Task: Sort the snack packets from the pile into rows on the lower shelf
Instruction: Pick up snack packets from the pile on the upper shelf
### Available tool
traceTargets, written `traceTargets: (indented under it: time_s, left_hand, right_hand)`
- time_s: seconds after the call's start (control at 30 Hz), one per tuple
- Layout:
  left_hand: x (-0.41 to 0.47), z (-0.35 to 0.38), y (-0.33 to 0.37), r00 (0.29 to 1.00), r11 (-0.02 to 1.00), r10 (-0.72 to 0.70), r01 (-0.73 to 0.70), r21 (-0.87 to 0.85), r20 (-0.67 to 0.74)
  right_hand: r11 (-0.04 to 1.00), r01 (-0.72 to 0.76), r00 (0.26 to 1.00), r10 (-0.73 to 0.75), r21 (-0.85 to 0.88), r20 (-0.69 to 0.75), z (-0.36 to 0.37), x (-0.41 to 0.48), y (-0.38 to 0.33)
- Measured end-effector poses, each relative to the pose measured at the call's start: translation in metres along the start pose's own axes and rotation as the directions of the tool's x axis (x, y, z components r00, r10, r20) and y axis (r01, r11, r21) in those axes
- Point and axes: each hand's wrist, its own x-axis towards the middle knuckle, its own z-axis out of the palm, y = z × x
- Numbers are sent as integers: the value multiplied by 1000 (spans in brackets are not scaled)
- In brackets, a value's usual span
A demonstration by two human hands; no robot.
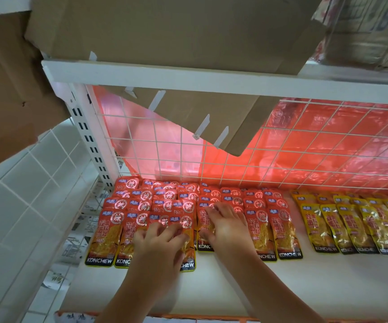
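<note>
Red snack packets (165, 199) lie in overlapping rows across the left and middle of the white lower shelf (305, 287). Yellow snack packets (351, 220) form rows at the right, with a gap between the two colours. My left hand (160, 245) lies on the front row of red packets, its fingers curled round a front red packet (188, 264). My right hand (228, 227) rests with straight, spread fingers on the red packets just to the right. No loose pile is in view.
A white wire grid (305, 145) backs the shelf, with red plastic behind it. A cardboard flap (188, 117) hangs down from the upper shelf (165, 75), which carries cardboard boxes. White tiles (25, 194) lie to the left. Bare shelf surface shows in front of the rows.
</note>
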Motion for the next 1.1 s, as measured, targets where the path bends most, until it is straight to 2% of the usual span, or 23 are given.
traceTargets:
  time_s: [0.3,0.57,0.77,0.93,1.03,1.1]
  left_hand:
    - [1,0,2,1000,1000,1,-1,12,0]
    - [8,-3,9,1000,1000,7,-7,1,3]
    - [27,-33,22,990,989,53,-70,-131,-128]
    - [51,-77,55,970,957,85,-143,-254,-228]
    - [65,-112,96,939,914,127,-236,-331,-321]
    - [72,-135,124,902,868,153,-318,-382,-403]
  right_hand:
    - [999,24,994,-21,35,-108,-5,-12,2]
    - [997,-11,983,25,76,-184,-16,-25,6]
    - [994,36,964,-6,105,-265,-51,-30,9]
    - [962,141,925,-43,236,-378,-102,-46,21]
    - [930,204,888,-44,305,-459,-147,-71,39]
    - [898,286,834,-62,334,-548,-176,-89,51]
